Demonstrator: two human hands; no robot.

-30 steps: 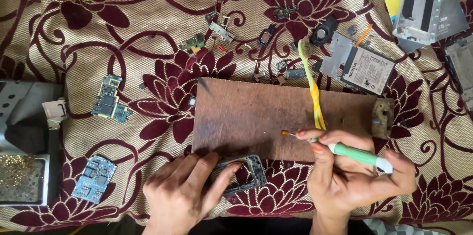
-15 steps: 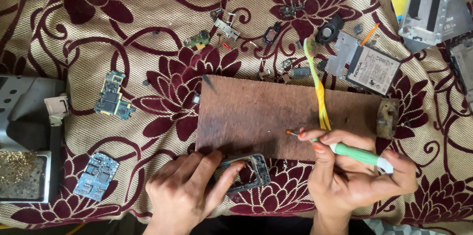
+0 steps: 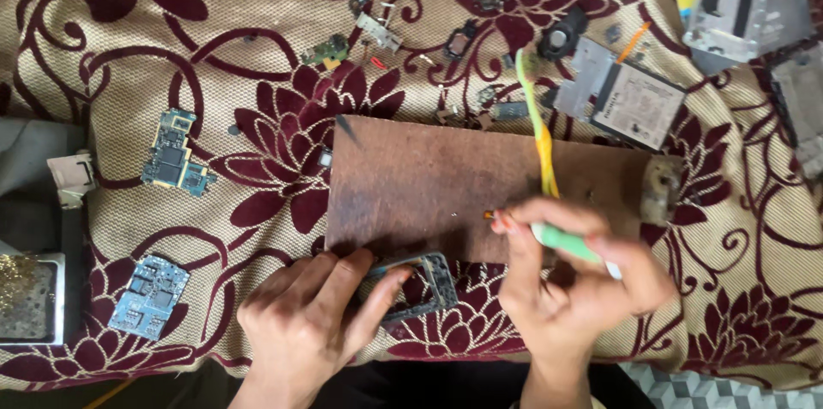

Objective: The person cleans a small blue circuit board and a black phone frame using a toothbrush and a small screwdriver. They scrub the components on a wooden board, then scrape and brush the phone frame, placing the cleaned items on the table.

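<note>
I see a floral cloth (image 3: 214,57) with a brown wooden board (image 3: 429,186) just above both hands. My left hand (image 3: 309,323) pinches a grey phone frame (image 3: 420,289), long axis left-right. My right hand (image 3: 583,280) is closed on a green-handled tool (image 3: 566,242), tip pointing left (blurred, partly hidden by fingers).

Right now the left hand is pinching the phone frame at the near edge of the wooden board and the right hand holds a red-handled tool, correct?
Not quite. In the head view the tool in the right hand has a green handle, not red. The rest stands: the left hand pinches the phone frame at the near edge of the wooden board.
</note>
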